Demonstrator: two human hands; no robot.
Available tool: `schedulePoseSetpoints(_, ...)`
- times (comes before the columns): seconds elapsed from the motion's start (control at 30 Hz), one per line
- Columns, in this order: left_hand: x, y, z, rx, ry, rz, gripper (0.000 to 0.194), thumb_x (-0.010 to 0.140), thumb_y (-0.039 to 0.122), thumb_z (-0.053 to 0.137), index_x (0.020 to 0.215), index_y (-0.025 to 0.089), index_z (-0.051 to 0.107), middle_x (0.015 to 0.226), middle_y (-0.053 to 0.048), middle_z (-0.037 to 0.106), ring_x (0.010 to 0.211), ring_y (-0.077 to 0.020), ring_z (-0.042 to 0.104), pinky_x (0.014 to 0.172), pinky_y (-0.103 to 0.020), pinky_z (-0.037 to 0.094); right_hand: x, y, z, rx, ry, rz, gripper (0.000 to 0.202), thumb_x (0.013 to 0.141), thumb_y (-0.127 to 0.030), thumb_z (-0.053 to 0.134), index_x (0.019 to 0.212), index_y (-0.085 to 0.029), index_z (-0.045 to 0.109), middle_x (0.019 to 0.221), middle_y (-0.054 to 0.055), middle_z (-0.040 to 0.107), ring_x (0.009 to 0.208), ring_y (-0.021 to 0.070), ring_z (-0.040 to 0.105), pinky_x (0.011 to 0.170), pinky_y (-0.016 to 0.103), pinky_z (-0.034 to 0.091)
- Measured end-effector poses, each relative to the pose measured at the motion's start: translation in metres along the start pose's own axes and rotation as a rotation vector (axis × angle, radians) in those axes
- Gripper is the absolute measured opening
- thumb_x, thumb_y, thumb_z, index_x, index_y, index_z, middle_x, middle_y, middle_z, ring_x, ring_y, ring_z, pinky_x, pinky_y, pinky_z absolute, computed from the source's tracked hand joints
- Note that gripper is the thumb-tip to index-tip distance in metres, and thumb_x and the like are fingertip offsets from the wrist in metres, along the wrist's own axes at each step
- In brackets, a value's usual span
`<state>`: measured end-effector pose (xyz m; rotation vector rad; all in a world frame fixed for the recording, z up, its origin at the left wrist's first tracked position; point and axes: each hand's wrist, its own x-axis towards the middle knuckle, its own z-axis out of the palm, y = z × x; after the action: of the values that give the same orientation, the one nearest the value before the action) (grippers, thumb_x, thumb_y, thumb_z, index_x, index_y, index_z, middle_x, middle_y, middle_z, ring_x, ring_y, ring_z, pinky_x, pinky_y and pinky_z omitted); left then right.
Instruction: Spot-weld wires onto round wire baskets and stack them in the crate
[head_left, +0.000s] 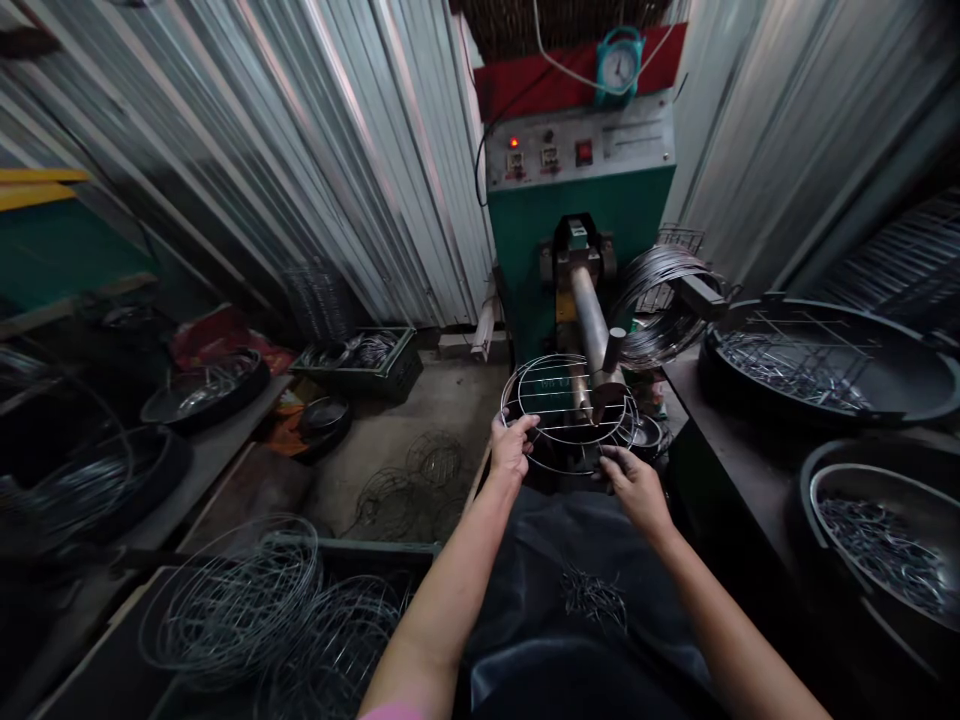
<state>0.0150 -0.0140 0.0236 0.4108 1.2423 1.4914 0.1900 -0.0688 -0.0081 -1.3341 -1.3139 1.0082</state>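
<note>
A round wire rack [551,424] with two rings and several cross bars is held at the electrodes of a spot welding machine [592,320]. My left hand [511,445] grips its left rim, thumb on top. At the near right of the outer ring, the fingers of my right hand [632,482] are pinched together; whether a small piece is between them is too small to make out. The welder's upper electrode comes down at the right part of the rack. On the dark apron over my lap lies a small pile of short wire pieces [594,597].
Stacked wire rings and racks [240,600] stand at the lower left. Wide black pans [832,360] with wire pieces sit at the right. A wire coil [660,305] hangs beside the welder. A green crate [360,360] stands by the corrugated wall; a teal clock-like dial [619,68] hangs above.
</note>
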Motion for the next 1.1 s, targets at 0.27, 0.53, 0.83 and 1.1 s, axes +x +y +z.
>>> schedulePoseSetpoints(0.27, 0.007, -0.004, -0.001, -0.018, 0.008, -0.015, 0.059, 0.048, 0.017, 0.074, 0.097, 0.021, 0.042, 0.058, 0.012, 0.038, 0.037, 0.0, 0.028, 0.037, -0.015, 0.018, 0.005, -0.007, 0.004, 0.093, 0.011, 0.028, 0.036, 0.072, -0.052, 0.059, 0.086, -0.02, 0.06, 0.063, 0.004, 0.065, 0.056, 0.021, 0.061, 0.044, 0.028, 0.043)
schedulePoseSetpoints(0.53, 0.009, -0.004, 0.001, -0.019, 0.024, -0.049, 0.054, 0.047, 0.017, 0.074, 0.09, 0.021, 0.042, 0.054, 0.013, 0.035, 0.037, -0.0009, 0.028, 0.037, -0.015, 0.018, 0.007, -0.011, 0.003, 0.073, 0.014, 0.021, 0.039, 0.071, -0.055, 0.058, 0.085, -0.019, 0.06, 0.068, 0.005, 0.066, 0.057, 0.0197, 0.062, 0.048, 0.028, 0.047)
schedulePoseSetpoints(0.83, 0.017, -0.006, 0.004, -0.039, 0.0, -0.057, 0.053, 0.047, 0.019, 0.075, 0.086, 0.021, 0.04, 0.051, 0.014, 0.035, 0.035, -0.0002, 0.023, 0.037, -0.015, 0.015, 0.015, -0.01, 0.003, 0.041, 0.025, -0.05, 0.032, 0.075, -0.049, 0.057, 0.084, -0.018, 0.059, 0.069, 0.003, 0.064, 0.062, 0.0186, 0.063, 0.062, 0.029, 0.048)
schedulePoseSetpoints(1.1, 0.026, -0.007, 0.008, -0.02, 0.028, -0.111, 0.043, 0.047, 0.019, 0.077, 0.071, 0.019, 0.04, 0.049, 0.012, 0.036, 0.034, 0.0009, 0.023, 0.035, -0.015, 0.014, 0.027, -0.015, 0.004, -0.005, 0.016, -0.067, 0.03, 0.075, -0.048, 0.056, 0.081, -0.019, 0.058, 0.066, 0.003, 0.064, 0.058, 0.0184, 0.062, 0.06, 0.03, 0.048)
